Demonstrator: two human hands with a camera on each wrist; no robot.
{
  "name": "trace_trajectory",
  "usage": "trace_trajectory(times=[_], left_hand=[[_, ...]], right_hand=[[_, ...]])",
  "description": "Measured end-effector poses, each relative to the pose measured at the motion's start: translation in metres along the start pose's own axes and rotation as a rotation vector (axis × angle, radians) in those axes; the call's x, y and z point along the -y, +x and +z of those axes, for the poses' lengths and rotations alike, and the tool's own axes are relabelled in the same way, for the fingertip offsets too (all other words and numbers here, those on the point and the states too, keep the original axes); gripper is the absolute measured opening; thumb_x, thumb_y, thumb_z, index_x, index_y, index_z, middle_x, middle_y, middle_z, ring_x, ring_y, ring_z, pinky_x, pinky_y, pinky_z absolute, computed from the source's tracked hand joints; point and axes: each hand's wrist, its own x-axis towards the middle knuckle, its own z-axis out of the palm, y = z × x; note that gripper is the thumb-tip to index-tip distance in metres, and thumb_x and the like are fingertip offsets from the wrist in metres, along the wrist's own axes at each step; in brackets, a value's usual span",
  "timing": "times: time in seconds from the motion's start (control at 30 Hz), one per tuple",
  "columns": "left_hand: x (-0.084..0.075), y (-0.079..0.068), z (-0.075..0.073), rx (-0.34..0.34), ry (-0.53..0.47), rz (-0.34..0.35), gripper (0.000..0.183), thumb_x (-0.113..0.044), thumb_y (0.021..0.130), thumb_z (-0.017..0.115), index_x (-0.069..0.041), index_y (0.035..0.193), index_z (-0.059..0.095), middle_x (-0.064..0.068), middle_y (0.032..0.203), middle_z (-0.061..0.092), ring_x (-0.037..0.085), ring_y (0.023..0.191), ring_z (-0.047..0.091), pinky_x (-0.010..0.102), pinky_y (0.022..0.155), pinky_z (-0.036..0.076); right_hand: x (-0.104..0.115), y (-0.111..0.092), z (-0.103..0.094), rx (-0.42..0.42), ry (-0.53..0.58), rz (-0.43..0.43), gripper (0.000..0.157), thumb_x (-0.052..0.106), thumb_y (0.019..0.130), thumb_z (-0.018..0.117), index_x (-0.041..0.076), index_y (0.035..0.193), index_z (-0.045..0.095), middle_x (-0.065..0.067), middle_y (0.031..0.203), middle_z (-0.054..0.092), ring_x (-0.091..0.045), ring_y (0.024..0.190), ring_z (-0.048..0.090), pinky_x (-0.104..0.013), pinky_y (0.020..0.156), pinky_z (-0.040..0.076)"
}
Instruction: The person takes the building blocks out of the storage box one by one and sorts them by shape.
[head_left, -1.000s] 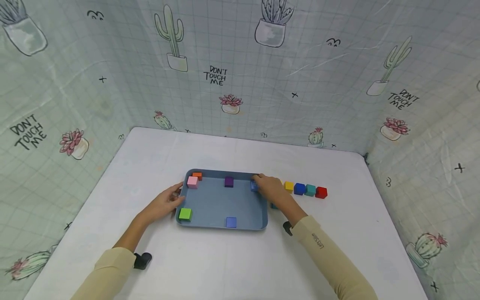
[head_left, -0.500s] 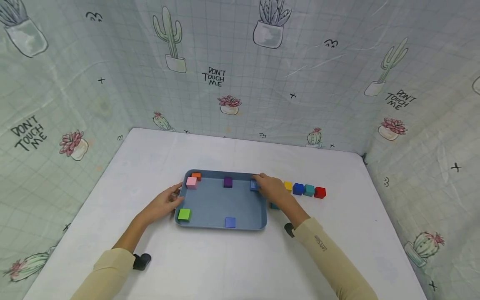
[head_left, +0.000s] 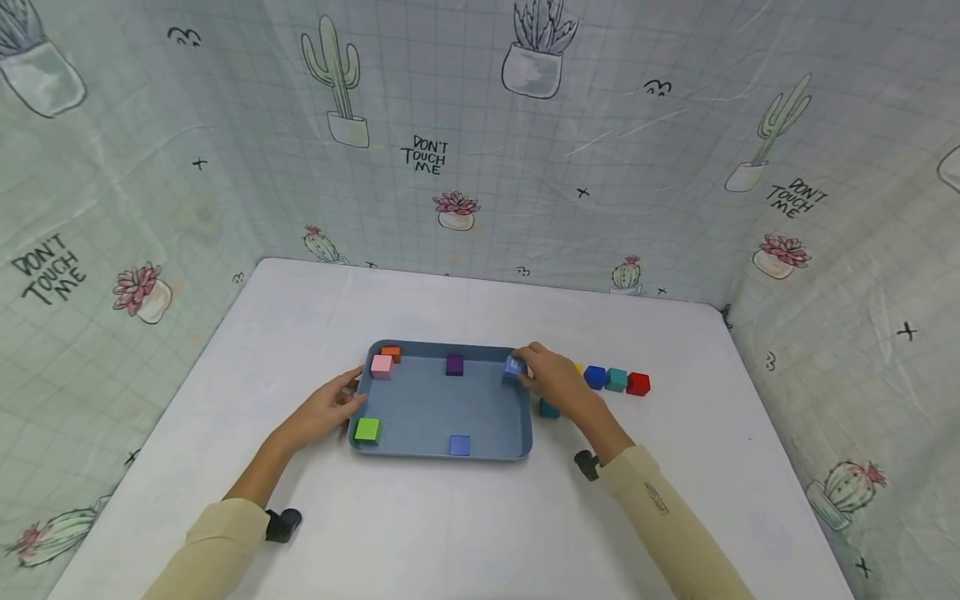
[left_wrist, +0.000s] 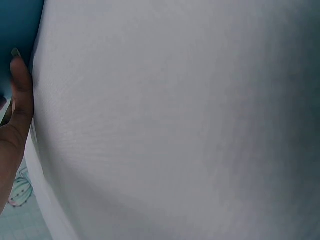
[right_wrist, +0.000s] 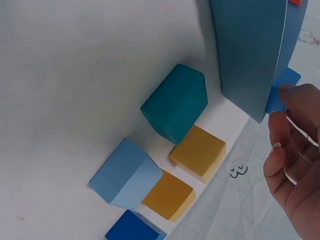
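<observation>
In the head view, a blue-grey tray (head_left: pixel 442 408) lies on the white table. My left hand (head_left: pixel 326 410) rests against its left side, with the thumb (left_wrist: pixel 21 75) on the tray wall in the left wrist view. At the tray's far right corner, my right hand (head_left: pixel 555 382) pinches a light blue cube (head_left: pixel 513 367) between thumb and fingers; the cube is at the rim (right_wrist: pixel 283 91) in the right wrist view. Also in the tray are a purple cube (head_left: pixel 454 365), a pink cube (head_left: pixel 382 367), an orange cube (head_left: pixel 391 353), a green cube (head_left: pixel 367 431) and another light blue cube (head_left: pixel 460 445).
Right of the tray stand a teal cube (head_left: pixel 550 409) and a row including a blue cube (head_left: pixel 595 377), a lighter teal cube (head_left: pixel 617 380) and a red cube (head_left: pixel 638 384). Two yellow cubes (right_wrist: pixel 199 152) show in the right wrist view. Patterned cloth surrounds the table.
The light blue cube in my right hand has shifted slightly right and now sits tilted. My right hand has drawn a little to the right. The left hand keeps its place against the tray.
</observation>
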Motion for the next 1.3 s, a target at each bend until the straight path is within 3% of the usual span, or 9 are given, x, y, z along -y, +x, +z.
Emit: trace_trajectory(times=[0.17,0.47,0.77,1.03,1.3], left_hand=[[0.002,-0.001,0.0,0.004,0.009,-0.002,0.063,-0.025,0.095,0.056,0.0,0.146,0.027,0.022,0.128,0.046,0.027,0.098,0.052,0.034,0.075,0.048],[-0.001,-0.002,0.001,0.009,0.001,-0.004,0.062,-0.024,0.096,0.055,0.0,0.146,0.028,0.022,0.127,0.046,0.027,0.098,0.051,0.034,0.074,0.048],[-0.001,-0.001,0.002,0.014,-0.007,0.015,0.062,-0.023,0.096,0.055,0.001,0.146,0.028,0.022,0.127,0.046,0.027,0.098,0.051,0.034,0.073,0.048],[0.004,0.0,0.0,0.002,0.011,0.0,0.064,-0.025,0.095,0.056,0.001,0.146,0.027,0.022,0.127,0.046,0.027,0.097,0.052,0.033,0.073,0.048],[0.003,0.002,0.002,0.002,0.013,0.006,0.065,-0.027,0.095,0.056,0.001,0.146,0.027,0.022,0.127,0.046,0.027,0.098,0.051,0.034,0.074,0.048]], right_hand=[[-0.004,-0.008,0.0,-0.009,0.053,-0.011,0.041,0.013,0.085,0.07,0.006,0.123,0.058,-0.006,0.108,0.057,-0.013,0.078,0.055,-0.024,0.067,0.049],[-0.011,-0.02,-0.004,0.03,0.146,0.07,0.042,0.014,0.087,0.069,0.009,0.127,0.056,-0.004,0.11,0.055,-0.013,0.078,0.055,-0.024,0.068,0.049],[-0.023,-0.031,-0.007,0.048,0.169,0.085,0.04,0.016,0.086,0.07,0.011,0.124,0.058,-0.004,0.109,0.056,-0.017,0.091,0.056,-0.032,0.083,0.049],[-0.036,-0.042,-0.013,0.073,0.191,0.029,0.039,0.012,0.087,0.069,0.009,0.124,0.058,-0.004,0.108,0.056,-0.018,0.089,0.057,-0.031,0.08,0.05],[-0.049,-0.056,-0.015,0.1,0.246,0.087,0.037,0.01,0.089,0.066,0.008,0.124,0.058,-0.006,0.113,0.055,-0.021,0.094,0.056,-0.034,0.081,0.05]])
